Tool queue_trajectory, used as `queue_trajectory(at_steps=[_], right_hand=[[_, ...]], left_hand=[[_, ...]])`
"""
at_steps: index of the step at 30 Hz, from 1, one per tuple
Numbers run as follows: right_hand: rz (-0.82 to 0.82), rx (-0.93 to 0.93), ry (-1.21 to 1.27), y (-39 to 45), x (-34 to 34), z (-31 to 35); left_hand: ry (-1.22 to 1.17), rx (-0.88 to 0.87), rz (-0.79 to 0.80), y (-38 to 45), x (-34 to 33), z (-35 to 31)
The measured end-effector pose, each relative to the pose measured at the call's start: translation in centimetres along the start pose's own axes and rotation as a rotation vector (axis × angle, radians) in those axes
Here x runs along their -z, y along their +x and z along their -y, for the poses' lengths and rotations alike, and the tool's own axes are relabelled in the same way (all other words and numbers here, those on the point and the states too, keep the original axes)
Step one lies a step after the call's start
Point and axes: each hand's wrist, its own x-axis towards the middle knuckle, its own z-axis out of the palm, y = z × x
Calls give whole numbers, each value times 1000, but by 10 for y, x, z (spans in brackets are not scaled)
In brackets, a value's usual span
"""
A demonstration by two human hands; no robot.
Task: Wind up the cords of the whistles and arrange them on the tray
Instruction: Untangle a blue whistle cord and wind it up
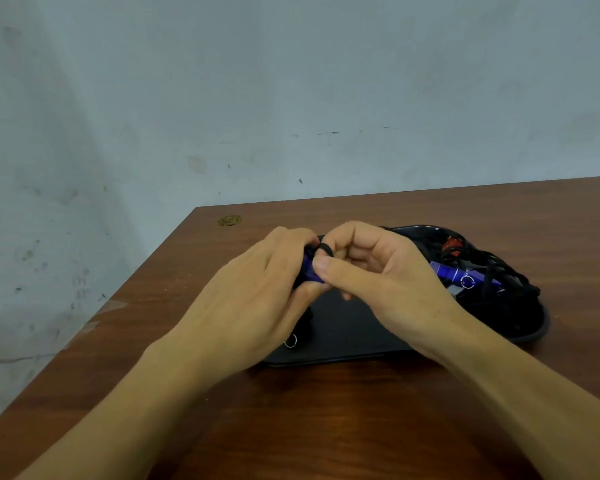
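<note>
Whistle point(309, 270), the blue one, is up over the tray point(343, 327) in your left hand point(253, 299)'s grip. Your right hand point(371, 268) pinches its black cord point(323, 248), looping it around. Next, I think, tuck the end in and set it down.

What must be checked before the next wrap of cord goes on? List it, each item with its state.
1. Left hand grips the blue whistle: ok.
2. Right hand pinches the black cord at the whistle: ok.
3. Cord's loose length free of tangles: cannot tell, hidden by hands.
4. Bare space on the black tray below the hands: ok.
5. Remaining whistles wound: not ok, cords lie loose in the far dish.
</note>
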Motion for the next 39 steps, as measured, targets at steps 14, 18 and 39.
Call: queue_trajectory(at_steps=[14,18,39], right_hand=[[-225,400,-749,2,3,-10],[-245,562,-941,2,6,-10],[-222,486,-681,3,2,-15]], left_hand=[[-500,206,-13,0,-15,-3],[-754,286,-11,4,-9,-8],[-1253,453,-289,7,-19,-15]])
